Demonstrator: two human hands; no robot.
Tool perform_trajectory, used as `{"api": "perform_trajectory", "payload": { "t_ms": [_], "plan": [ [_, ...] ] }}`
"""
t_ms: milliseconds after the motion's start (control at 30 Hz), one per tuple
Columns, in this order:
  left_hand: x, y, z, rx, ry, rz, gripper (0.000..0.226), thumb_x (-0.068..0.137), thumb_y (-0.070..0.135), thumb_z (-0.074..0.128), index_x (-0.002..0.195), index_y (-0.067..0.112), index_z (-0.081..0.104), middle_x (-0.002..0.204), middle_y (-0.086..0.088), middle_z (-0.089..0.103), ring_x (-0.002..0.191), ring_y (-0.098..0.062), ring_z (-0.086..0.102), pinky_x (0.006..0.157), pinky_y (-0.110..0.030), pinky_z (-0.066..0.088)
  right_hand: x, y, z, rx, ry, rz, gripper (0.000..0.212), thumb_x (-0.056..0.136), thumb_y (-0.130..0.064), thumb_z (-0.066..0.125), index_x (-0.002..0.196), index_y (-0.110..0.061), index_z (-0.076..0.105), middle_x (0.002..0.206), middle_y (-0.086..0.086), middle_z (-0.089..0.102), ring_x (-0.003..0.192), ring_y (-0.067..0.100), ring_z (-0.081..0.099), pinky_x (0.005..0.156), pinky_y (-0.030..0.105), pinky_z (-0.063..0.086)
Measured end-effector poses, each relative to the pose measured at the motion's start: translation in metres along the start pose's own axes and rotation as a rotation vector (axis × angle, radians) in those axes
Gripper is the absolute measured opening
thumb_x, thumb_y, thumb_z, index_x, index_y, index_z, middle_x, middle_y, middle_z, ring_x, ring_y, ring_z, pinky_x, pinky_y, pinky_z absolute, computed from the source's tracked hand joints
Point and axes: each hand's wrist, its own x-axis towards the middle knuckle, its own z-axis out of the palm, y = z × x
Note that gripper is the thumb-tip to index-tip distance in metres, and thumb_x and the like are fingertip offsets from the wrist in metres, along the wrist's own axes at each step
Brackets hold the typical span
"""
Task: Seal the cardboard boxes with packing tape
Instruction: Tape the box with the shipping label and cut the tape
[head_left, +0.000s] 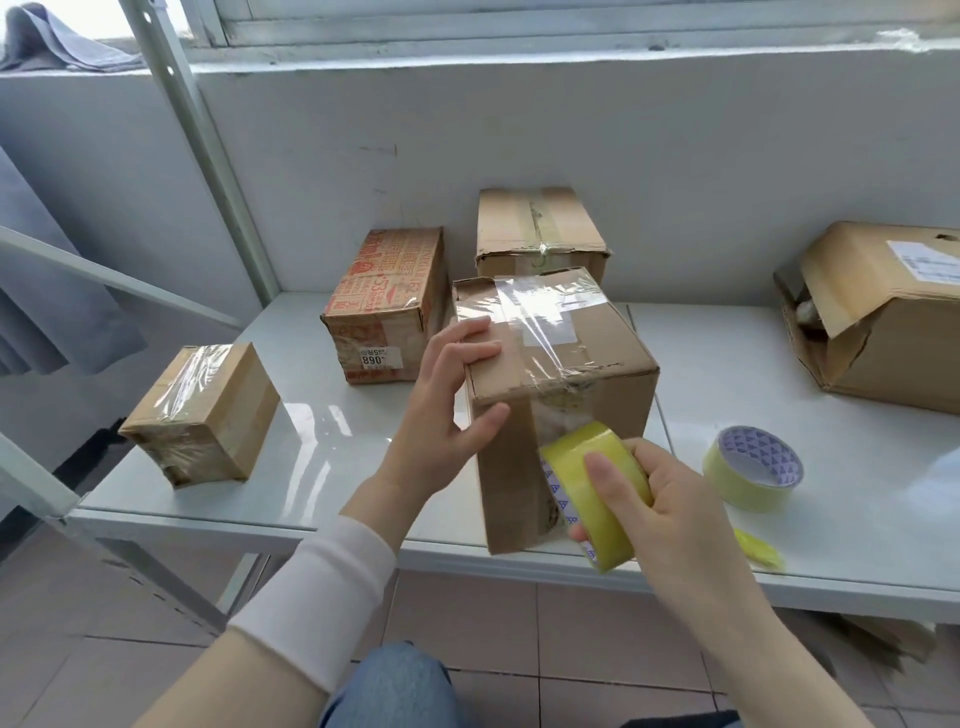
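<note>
- Sitting far left on the white shelf (322, 441) is a small taped box (200, 415), well apart from the others.
- Next comes a red-printed box (384, 306).
- My left hand (447, 395) lies spread on the middle box (561, 364), straight fingers on its top edge and thumb at its front face.
- Clear tape runs over that box's top and down its front; a rear box (540, 234) stands just behind it.
- My right hand (660, 504) grips the yellow tape roll (592, 493) low at the middle box's front, thumb across the roll.
- A second roll (753, 467) lies flat further right, and a large open-flapped box (883, 317) is at the far right.
</note>
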Motion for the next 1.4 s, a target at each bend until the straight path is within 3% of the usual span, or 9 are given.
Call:
{"api": "perform_trajectory", "payload": {
  "t_ms": [100,267,367,467,800,967,1133,1300,1400],
  "plan": [
    [0.015,0.019,-0.002,-0.065,0.101,-0.078,0.028,0.084,0.034,0.049,0.106,0.017,0.054,0.124,-0.011,0.053,0.117,-0.010,0.048,0.094,-0.012,0.037,0.009,-0.031,-0.004,0.021,-0.033,-0.039,0.042,0.066,-0.053,0.047,0.082,-0.017,0.058,0.055,0.001,0.067,0.048,0.007,0.064,0.042,0.019,0.049],
    [0.047,0.029,-0.007,-0.158,0.162,-0.551,0.025,0.091,0.050,0.048,0.086,0.026,0.054,0.086,0.006,0.056,0.084,-0.011,0.053,0.077,-0.024,0.042,0.059,-0.072,-0.015,0.088,-0.088,-0.079,0.052,0.076,-0.058,0.047,0.075,-0.009,0.064,0.059,0.003,0.070,0.052,0.010,0.063,0.052,0.026,0.054],
    [0.055,0.002,-0.005,-0.237,0.158,-0.812,0.058,0.074,0.068,0.039,0.100,0.020,0.060,0.100,-0.005,0.065,0.095,-0.024,0.062,0.086,-0.042,0.049,0.096,-0.057,-0.003,0.080,-0.043,-0.066,0.043,0.087,-0.051,0.053,0.080,-0.010,0.064,0.082,0.011,0.069,0.075,0.016,0.061,0.081,0.041,0.053],
    [0.063,-0.031,-0.002,-0.218,0.214,-1.037,0.074,0.078,0.069,0.037,0.122,0.012,0.055,0.115,-0.011,0.063,0.104,-0.031,0.061,0.091,-0.044,0.050,0.121,-0.024,0.017,0.108,-0.027,-0.137,0.017,0.094,-0.030,0.052,0.082,-0.019,0.057,0.080,-0.002,0.063,0.069,0.000,0.056,0.070,0.017,0.048],
    [0.073,-0.086,0.009,-0.204,0.299,-1.037,0.020,0.094,0.032,0.054,0.092,0.012,0.053,0.105,-0.010,0.059,0.100,-0.026,0.058,0.094,-0.041,0.046,0.160,0.012,0.040,0.054,-0.051,-0.119,0.022,0.093,-0.037,0.051,0.086,-0.019,0.060,0.090,0.008,0.066,0.083,0.017,0.058,0.074,0.026,0.045],
    [0.073,-0.085,0.009,-0.145,0.279,-1.017,0.026,0.095,0.030,0.052,0.073,0.018,0.048,0.081,0.000,0.053,0.084,-0.021,0.049,0.078,-0.032,0.040,0.135,-0.005,0.021,-0.138,0.055,-0.196,0.054,0.087,-0.054,0.050,0.086,-0.001,0.062,0.081,0.017,0.065,0.070,0.028,0.058,0.063,0.033,0.045],
    [0.075,-0.083,0.013,-0.123,0.258,-1.018,0.028,0.095,0.031,0.051,0.071,0.018,0.047,0.081,-0.002,0.055,0.084,-0.023,0.050,0.079,-0.034,0.042,0.109,-0.006,0.018,-0.028,-0.198,-0.108,0.044,0.070,-0.052,0.054,0.095,-0.016,0.060,0.079,0.001,0.073,0.079,0.011,0.068,0.077,0.023,0.052],
    [0.076,-0.079,0.013,-0.064,0.268,-1.037,0.032,0.095,0.030,0.050,0.066,0.019,0.042,0.070,0.003,0.047,0.080,-0.019,0.044,0.073,-0.027,0.033,0.092,-0.023,0.001,-0.023,-0.107,-0.060,0.050,0.065,-0.059,0.050,0.081,-0.013,0.062,0.058,-0.003,0.069,0.052,0.005,0.062,0.049,0.014,0.047],
    [0.077,-0.077,0.012,-0.029,0.252,-1.052,0.032,0.096,0.032,0.049,0.068,0.019,0.043,0.074,0.002,0.048,0.081,-0.020,0.044,0.072,-0.027,0.032,0.070,-0.020,-0.014,0.009,-0.111,-0.048,0.046,0.067,-0.056,0.050,0.085,-0.015,0.063,0.066,-0.001,0.072,0.059,0.006,0.066,0.059,0.022,0.053]
  ]
}}
